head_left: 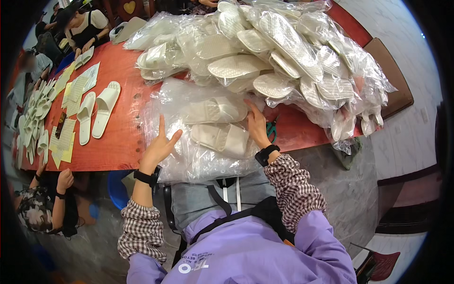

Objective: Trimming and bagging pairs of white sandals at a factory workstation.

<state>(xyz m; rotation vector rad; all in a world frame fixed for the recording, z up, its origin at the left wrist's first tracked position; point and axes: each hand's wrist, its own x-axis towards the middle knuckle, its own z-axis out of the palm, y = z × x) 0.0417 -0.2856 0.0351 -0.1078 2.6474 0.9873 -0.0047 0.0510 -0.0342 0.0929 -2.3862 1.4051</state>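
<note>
In front of me, a pair of white slippers [216, 110] lies side by side, toes to the left, in or on clear plastic bags [184, 165]; which of the two I cannot tell. My left hand [160, 147] rests over the plastic left of the pair, index finger stretched out and thumb apart. At the pair's right end is my right hand [257, 127], its index finger extended along the plastic and its fingers apart. Neither hand visibly grips anything. Green-handled scissors [271, 129] lie just right of my right hand, partly hidden by it.
A large heap of bagged white slippers [283, 52] covers the table's far right. Two loose slippers [105, 110] lie on the red table [125, 146] at left, beside yellowish sheets [68, 137] and a slipper pile [40, 111]. Other people [87, 26] sit along the left. A blue bin [116, 189] stands below the edge.
</note>
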